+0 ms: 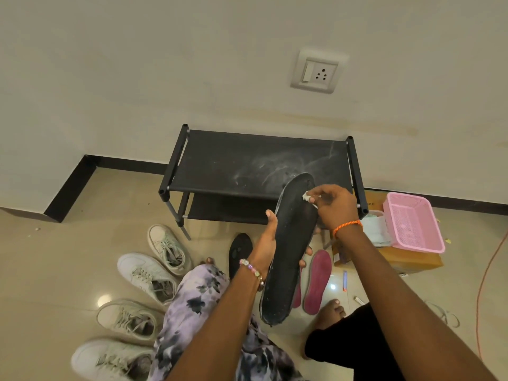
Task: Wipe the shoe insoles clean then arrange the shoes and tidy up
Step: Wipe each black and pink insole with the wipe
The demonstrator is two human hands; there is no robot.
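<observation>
Two hands: left hand (268, 243) grips a black insole (288, 251); right hand (334, 206) pinches a white wipe (307, 198) against it.
Floor: four white sneakers (145, 273), red insoles (317, 281).

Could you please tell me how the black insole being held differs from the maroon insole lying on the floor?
The long black insole is lifted off the floor, gripped by the left hand while the right hand pinches a small white wipe against it; the maroon insole lies flat on the tiles, untouched. Both share the same foot-shaped outline.
</observation>
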